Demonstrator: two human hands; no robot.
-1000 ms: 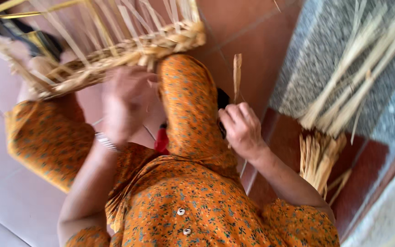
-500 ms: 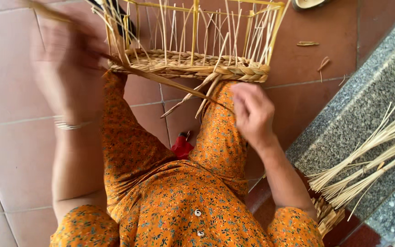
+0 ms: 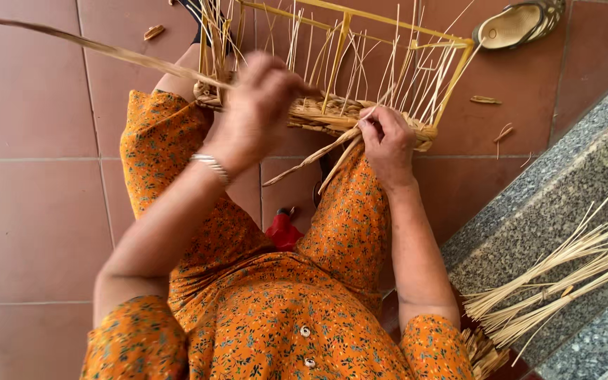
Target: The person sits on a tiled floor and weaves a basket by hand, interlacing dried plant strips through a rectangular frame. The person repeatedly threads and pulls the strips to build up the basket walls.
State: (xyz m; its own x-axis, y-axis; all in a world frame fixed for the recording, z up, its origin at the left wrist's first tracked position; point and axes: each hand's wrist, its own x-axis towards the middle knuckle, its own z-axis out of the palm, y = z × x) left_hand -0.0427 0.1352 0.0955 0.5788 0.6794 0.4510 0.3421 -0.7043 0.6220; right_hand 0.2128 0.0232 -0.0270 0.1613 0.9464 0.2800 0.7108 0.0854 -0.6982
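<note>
Your left hand (image 3: pixel 258 105) is closed around a long straw strand (image 3: pixel 100 48) running off to the far left, while your right hand (image 3: pixel 387 141) pinches loose strands at the woven rim of the half-made basket (image 3: pixel 332 112), which rests on your knees above the tiled floor (image 3: pixel 29 141).

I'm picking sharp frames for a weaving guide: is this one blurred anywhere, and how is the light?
Head view: the left hand and the long strip it pulls are motion-smeared; the right hand, basket and floor tiles are sharp. Light is soft and even, with no glare.
</note>
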